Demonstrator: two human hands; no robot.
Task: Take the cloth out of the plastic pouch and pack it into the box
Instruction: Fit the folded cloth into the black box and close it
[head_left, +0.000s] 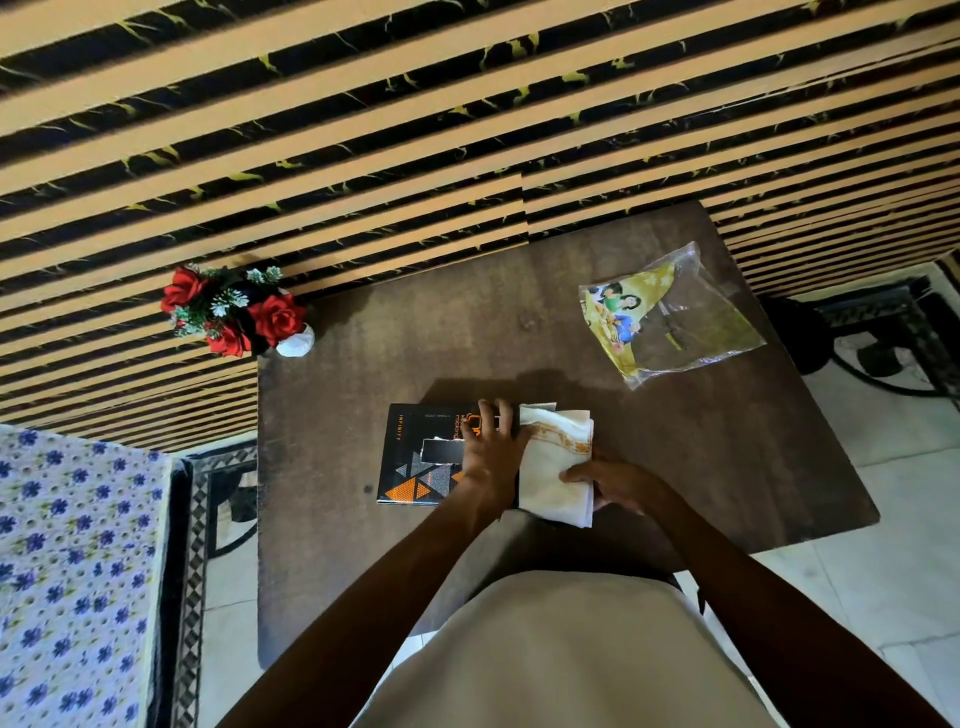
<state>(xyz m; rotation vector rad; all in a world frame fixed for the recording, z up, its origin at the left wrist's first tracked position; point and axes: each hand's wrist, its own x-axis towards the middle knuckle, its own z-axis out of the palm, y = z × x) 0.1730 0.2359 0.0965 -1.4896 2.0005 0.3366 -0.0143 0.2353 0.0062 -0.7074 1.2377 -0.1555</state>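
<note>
cloth (553, 462): folded, cream with an orange border, lying at the right end of the black box (415, 457)
left hand (491, 447): flat on the box lid, fingers spread, gripping nothing
right hand (618, 483): fingers curled over the cloth's right edge, pinching the folds
plastic pouch (670, 317): clear with a yellow printed insert, well apart at the table's (363, 374) far right
vase (296, 340): white, with red roses (far left corner)
</note>
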